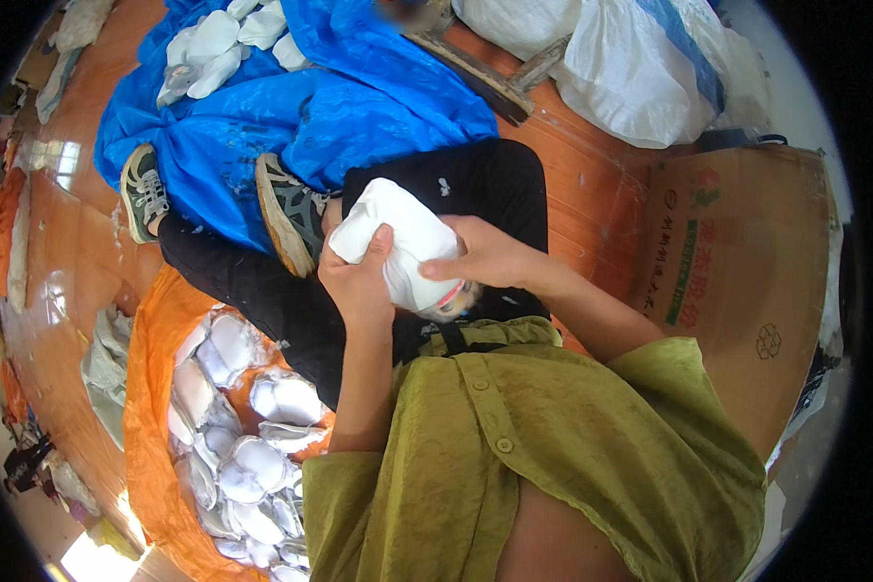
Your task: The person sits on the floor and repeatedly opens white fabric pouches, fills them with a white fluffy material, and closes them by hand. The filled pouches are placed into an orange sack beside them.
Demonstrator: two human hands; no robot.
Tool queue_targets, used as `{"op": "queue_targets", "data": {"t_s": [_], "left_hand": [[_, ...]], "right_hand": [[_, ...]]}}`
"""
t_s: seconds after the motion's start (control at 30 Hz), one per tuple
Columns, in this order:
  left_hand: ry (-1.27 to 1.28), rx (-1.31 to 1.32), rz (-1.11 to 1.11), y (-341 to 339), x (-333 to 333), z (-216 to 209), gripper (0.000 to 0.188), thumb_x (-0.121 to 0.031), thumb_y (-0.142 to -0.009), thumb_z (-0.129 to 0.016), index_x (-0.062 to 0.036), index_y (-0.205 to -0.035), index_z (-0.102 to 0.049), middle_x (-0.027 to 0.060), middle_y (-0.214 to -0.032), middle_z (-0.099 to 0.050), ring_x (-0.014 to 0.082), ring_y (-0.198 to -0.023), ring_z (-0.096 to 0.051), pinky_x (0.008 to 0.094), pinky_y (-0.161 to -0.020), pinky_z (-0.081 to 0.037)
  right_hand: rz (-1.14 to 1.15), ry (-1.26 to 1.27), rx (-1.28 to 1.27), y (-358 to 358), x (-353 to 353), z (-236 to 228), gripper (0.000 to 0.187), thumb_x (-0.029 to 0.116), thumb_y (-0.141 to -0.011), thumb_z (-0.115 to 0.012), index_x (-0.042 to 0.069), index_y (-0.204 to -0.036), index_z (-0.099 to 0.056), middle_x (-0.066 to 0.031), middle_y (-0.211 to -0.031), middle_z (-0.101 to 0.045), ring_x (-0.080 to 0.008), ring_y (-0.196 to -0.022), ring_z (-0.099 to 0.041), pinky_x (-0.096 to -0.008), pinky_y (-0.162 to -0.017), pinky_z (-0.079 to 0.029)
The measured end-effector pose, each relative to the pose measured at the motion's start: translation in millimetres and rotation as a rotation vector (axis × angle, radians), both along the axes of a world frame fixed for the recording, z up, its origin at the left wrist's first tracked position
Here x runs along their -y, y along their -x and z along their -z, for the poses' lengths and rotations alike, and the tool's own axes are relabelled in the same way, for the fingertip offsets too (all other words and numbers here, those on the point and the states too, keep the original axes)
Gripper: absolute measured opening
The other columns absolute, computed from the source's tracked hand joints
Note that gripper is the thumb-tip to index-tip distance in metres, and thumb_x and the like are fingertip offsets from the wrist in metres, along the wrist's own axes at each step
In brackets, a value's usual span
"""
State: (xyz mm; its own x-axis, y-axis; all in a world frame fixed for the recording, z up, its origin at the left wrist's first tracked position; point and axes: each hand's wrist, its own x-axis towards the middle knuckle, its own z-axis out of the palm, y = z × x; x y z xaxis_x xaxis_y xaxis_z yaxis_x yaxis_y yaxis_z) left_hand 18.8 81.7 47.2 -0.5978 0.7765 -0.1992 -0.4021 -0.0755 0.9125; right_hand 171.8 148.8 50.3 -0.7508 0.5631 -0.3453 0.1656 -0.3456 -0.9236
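Note:
Both hands hold a white, soft-looking cloth piece [390,209] in front of my lap. My left hand [357,278] grips its left side, thumb pressed on top. On the other side, my right hand [480,254] closes around the edge with its thumb lying across the white surface. At the lower end of the piece, a pinkish-red edge and a small fuzzy patch show beside my right thumb. The fingers underneath are mostly hidden.
An orange sheet or bag [152,388] at lower left holds many white padded pieces [252,475]. More white pieces [213,44] lie on a blue tarp [330,112] ahead. A wooden frame [480,82], white sacks [630,78] and a cardboard box [737,262] stand to the right.

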Motion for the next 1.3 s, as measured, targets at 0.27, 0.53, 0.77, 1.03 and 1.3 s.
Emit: {"op": "queue_targets", "data": {"t_s": [0.27,0.53,0.77,1.03,1.3], "left_hand": [[0.082,-0.210,0.295,20.7,-4.4,-5.9,0.024,-0.016,-0.082,-0.070,0.0023,-0.097,-0.062,0.0043,-0.085,-0.064,0.0123,-0.077,-0.057,0.0258,-0.072,-0.047],[0.289,-0.985,0.224,13.5,-15.2,25.9,0.033,-0.026,-0.091,-0.057,0.0009,-0.073,-0.056,0.0192,-0.060,-0.047,0.0318,-0.051,-0.044,0.0381,-0.051,-0.038],[0.310,-0.409,-0.061,41.2,-26.1,64.3,0.038,-0.024,-0.094,-0.055,0.0051,-0.070,-0.059,-0.0005,-0.061,-0.053,0.0070,-0.058,-0.043,0.0268,-0.053,-0.037],[0.287,0.139,-0.058,26.4,-18.1,64.8,0.037,-0.029,-0.091,-0.061,0.0012,-0.070,-0.064,0.0043,-0.070,-0.064,0.0108,-0.058,-0.056,0.0249,-0.053,-0.044],[0.116,-0.059,0.382,35.4,3.7,61.0,0.030,-0.015,-0.092,-0.058,0.0027,-0.115,-0.056,0.0028,-0.103,-0.062,0.0083,-0.090,-0.055,0.0220,-0.079,-0.044]], "right_hand": [[-0.192,-0.215,0.196,-13.0,-9.1,-7.4,0.033,0.021,-0.076,-0.072,-0.003,-0.098,-0.063,-0.0116,-0.082,-0.068,-0.0170,-0.073,-0.065,-0.0307,-0.070,-0.050],[-0.145,-0.325,0.218,-1.0,9.7,2.8,0.044,0.038,-0.076,-0.066,-0.003,-0.093,-0.062,-0.0196,-0.082,-0.065,-0.0253,-0.074,-0.065,-0.0324,-0.066,-0.050],[0.115,0.237,0.075,-19.7,1.3,-7.1,0.056,0.042,-0.083,-0.068,0.001,-0.119,-0.052,-0.0071,-0.101,-0.063,-0.0156,-0.086,-0.062,-0.0296,-0.067,-0.052],[0.114,-0.041,-0.231,0.4,16.7,-7.3,0.047,0.018,-0.084,-0.070,-0.001,-0.121,-0.051,-0.0076,-0.106,-0.061,-0.0117,-0.096,-0.055,-0.0281,-0.084,-0.046],[0.086,0.074,-0.048,-30.1,-10.4,-10.1,0.039,0.019,-0.083,-0.069,-0.001,-0.114,-0.057,-0.0054,-0.101,-0.063,-0.0107,-0.091,-0.057,-0.0270,-0.081,-0.046]]}}
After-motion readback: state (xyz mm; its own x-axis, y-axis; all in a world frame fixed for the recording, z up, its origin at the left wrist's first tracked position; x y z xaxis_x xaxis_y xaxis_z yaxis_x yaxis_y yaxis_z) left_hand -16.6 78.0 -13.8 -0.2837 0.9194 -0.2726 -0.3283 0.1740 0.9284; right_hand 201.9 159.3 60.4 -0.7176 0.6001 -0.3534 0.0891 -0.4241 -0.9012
